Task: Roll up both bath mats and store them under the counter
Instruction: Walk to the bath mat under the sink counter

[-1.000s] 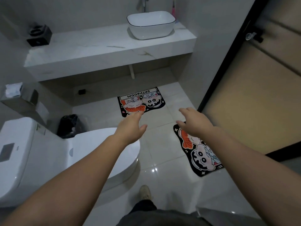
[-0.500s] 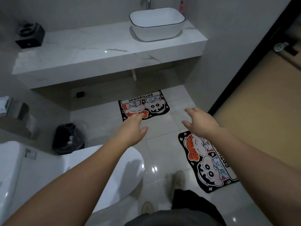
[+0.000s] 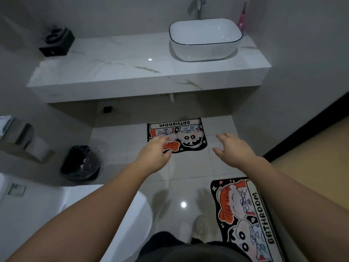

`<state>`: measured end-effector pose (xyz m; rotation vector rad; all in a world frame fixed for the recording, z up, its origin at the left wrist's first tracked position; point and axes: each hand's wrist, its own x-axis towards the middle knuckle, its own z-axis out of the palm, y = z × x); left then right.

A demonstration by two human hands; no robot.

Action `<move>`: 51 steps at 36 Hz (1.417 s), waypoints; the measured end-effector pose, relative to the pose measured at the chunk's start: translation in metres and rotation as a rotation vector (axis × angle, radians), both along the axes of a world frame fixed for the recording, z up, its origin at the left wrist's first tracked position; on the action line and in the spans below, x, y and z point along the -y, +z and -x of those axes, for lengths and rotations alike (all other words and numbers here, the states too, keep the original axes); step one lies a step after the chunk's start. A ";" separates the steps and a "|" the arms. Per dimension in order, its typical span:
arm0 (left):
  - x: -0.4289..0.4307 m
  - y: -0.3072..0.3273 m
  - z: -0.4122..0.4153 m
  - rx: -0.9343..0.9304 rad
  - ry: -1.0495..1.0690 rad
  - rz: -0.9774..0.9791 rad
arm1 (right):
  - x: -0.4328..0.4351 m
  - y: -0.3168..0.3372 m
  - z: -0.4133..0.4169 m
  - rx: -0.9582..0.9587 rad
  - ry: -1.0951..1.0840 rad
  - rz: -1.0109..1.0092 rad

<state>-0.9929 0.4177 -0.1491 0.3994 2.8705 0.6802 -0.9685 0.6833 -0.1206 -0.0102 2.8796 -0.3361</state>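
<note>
Two black cartoon bath mats marked BATHROOM lie flat on the tiled floor. The far mat (image 3: 188, 133) lies just in front of the white marble counter (image 3: 132, 72). The near mat (image 3: 249, 214) lies at the lower right by the door. My left hand (image 3: 154, 154) is stretched out, fingers apart, over the far mat's left near corner. My right hand (image 3: 234, 148) is spread open just right of that mat. Both hands hold nothing. The space under the counter (image 3: 160, 108) is dark and open.
A white basin (image 3: 205, 40) sits on the counter's right part, a black box (image 3: 56, 42) on its left. A black bin (image 3: 81, 163) stands on the floor at left, beside the white toilet (image 3: 56, 214). A wooden door (image 3: 311, 152) is at right.
I have stepped toward the counter; the view has closed in. Both hands have moved forward toward the far mat, and the near mat has slid down to the lower right.
</note>
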 end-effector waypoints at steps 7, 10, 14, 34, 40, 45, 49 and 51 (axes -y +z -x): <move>-0.011 -0.004 0.027 0.012 0.040 0.011 | -0.018 -0.006 0.050 0.059 0.055 0.031; -0.008 -0.009 0.041 0.032 0.064 0.026 | -0.018 -0.013 0.069 0.084 0.081 0.033; -0.007 -0.013 0.068 0.036 0.075 0.018 | -0.016 -0.019 0.098 0.098 0.087 0.048; 0.032 -0.059 0.265 0.096 -0.024 0.005 | 0.026 -0.060 0.283 0.172 0.044 0.008; 0.035 -0.076 0.306 0.120 -0.070 -0.011 | 0.022 -0.073 0.315 0.180 0.038 -0.009; 0.025 -0.093 0.329 0.125 -0.081 -0.012 | 0.009 -0.092 0.341 0.214 0.061 -0.020; 0.012 -0.109 0.344 0.146 -0.064 -0.004 | -0.003 -0.113 0.367 0.245 0.101 -0.020; 0.007 -0.121 0.351 0.144 -0.057 -0.009 | -0.008 -0.127 0.380 0.247 0.133 -0.021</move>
